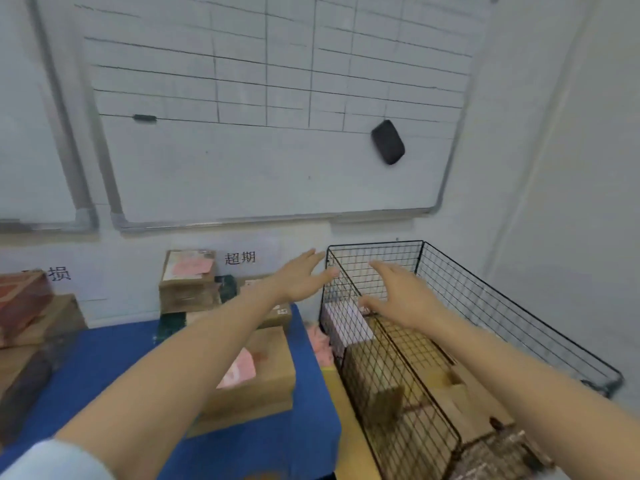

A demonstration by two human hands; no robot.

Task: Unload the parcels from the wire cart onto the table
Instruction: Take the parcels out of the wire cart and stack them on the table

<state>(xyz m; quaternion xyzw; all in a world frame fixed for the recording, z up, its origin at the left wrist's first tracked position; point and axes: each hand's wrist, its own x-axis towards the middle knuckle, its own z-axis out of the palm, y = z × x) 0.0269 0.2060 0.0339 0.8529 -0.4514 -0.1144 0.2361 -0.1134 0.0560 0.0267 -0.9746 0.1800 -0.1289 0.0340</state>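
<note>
Wire cart (485, 306), one, right of the table. Holds at least three parcels: mottled parcel (502, 455) nearest, brown box (377, 386), white parcel (346, 327) farthest.
Blue-covered table (104, 368), one. Bears several boxes, count unclear.
Hands, two: left hand (304, 277) and right hand (401, 296), fingers spread and holding nothing, at the cart's far end.

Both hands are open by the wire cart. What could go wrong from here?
The open left hand is at the black wire cart's rim; fingers may snag on the mesh. The blue-covered table already holds brown cardboard boxes near its edge, so another parcel set down hastily might push one off.
</note>
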